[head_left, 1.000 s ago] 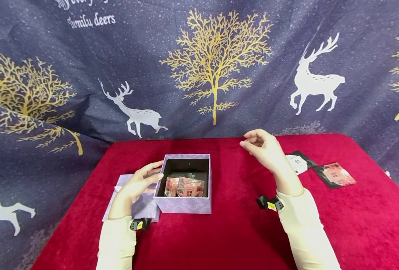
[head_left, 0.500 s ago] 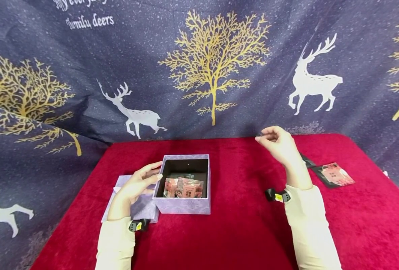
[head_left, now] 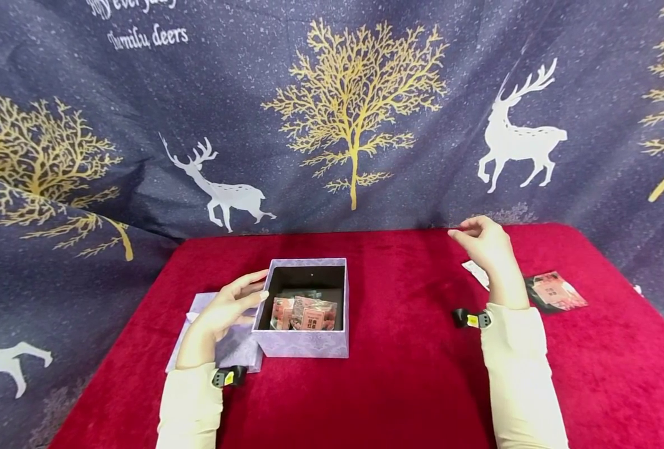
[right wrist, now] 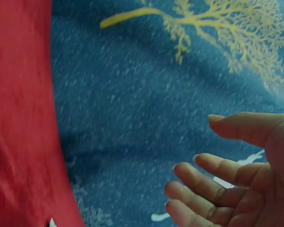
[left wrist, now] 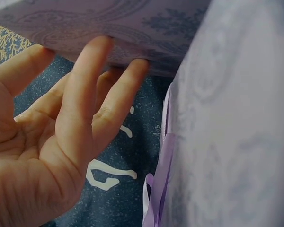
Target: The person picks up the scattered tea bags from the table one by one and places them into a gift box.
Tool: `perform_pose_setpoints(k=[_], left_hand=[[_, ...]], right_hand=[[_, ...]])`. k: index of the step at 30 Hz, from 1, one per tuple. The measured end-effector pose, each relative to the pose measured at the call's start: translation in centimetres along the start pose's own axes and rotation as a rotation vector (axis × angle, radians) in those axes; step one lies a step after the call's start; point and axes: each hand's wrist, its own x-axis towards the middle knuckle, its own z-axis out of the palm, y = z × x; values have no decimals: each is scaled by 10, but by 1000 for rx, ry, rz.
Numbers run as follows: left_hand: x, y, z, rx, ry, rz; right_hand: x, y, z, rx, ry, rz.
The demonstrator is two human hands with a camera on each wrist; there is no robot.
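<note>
A lavender patterned gift box (head_left: 301, 344) with a black inside stands left of the middle in the head view. Several pink and dark tea sachets (head_left: 312, 315) lie at its bottom. My left hand (head_left: 226, 312) touches the box's left side, its fingers spread and relaxed; in the left wrist view the fingertips (left wrist: 137, 66) meet the patterned wall. In the air on the right, my right hand (head_left: 489, 249) holds nothing. Its fingers are loosely bent and apart from the thumb in the right wrist view. Below it lies a white sachet (head_left: 476, 273), partly hidden by the hand.
A pink and dark sachet (head_left: 555, 292) lies on the red tablecloth (head_left: 399, 386) at the right. The lavender lid (head_left: 242, 348) with a ribbon lies left of the box, partly under the left arm. A blue curtain (head_left: 422, 37) hangs behind the table.
My right hand has moved to the right, away from the box and over the white sachet. The left hand has stayed at the box's side.
</note>
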Motion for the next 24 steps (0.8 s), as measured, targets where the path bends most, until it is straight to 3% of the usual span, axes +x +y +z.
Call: perform_pose_setpoints(k=[24], left_hand=[[2, -3, 0, 6, 10, -11]], right_hand=[[16, 53, -1, -128, -44, 118]])
